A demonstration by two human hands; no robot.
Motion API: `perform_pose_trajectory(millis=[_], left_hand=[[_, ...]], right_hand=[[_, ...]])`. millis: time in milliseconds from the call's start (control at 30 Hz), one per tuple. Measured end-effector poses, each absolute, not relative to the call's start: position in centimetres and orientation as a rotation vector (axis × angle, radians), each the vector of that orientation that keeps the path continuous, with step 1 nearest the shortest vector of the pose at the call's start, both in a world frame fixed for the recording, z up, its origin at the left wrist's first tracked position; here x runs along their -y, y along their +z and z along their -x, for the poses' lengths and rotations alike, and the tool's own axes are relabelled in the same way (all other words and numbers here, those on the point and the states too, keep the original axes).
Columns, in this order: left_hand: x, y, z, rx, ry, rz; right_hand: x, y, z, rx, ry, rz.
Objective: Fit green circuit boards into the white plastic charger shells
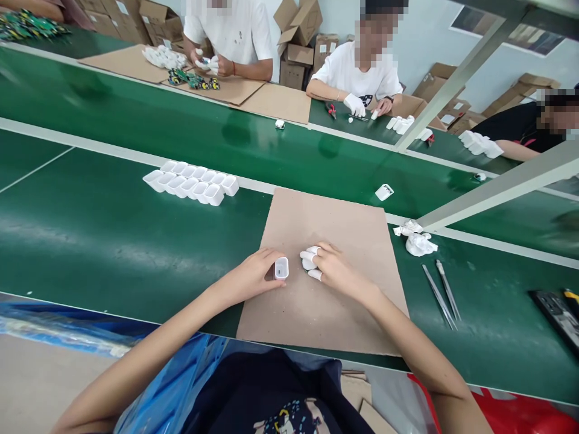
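My left hand (256, 271) is closed on a small white plastic shell (281, 269), thumb and fingers at its sides, its hollow side facing up. A small dark spot shows inside the shell. To the right, my right hand (335, 269), with white finger cots on several fingertips, is closed round a second small white part (309, 263). Those fingers partly cover it, so its exact kind is unclear. Both hands are over a brown cardboard sheet (312, 322), with a short gap between the two pieces.
Rows of white shells (190, 181) stand left of the cardboard. At right lie two pairs of tweezers (439, 296), crumpled tissue (420, 244) and a black object (554, 316). A slanted metal post (502, 187) rises there. A white piece (384, 192) lies on the green belt; co-workers sit opposite.
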State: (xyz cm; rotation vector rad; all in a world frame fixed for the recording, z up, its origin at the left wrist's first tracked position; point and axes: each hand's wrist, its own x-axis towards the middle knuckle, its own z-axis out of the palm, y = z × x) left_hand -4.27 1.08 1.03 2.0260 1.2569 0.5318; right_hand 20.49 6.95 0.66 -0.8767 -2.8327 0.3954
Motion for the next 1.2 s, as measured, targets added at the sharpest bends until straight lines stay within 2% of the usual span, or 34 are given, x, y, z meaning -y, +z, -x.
perform_pose_trajectory(millis=[233, 367, 667, 833, 1200], left_hand=[[-4.2, 5.4, 2.2, -1.223, 0.494, -2.104], [-3.5, 4.4, 0.9, -1.139, 0.623, -2.021], [-2.0, 2.1, -1.1, -0.863, 0.959, -2.055], [-1.7, 1.7, -1.2, -0.806, 1.074, -2.142], [-1.4, 1.6, -1.3, -0.745, 1.039, -2.193]], right_hand=[[-5.6, 3.3, -22.2, 2.362, 0.657, 0.859], [-3.9, 3.5, -23.7, 2.04, 0.732, 0.78], [-1.6, 3.3, -22.9, 1.784, 0.831, 0.666], [-0.6, 3.4, -21.9, 1.821, 0.754, 0.583], [-0.6, 3.1, -21.4, 1.961, 0.566, 0.581]])
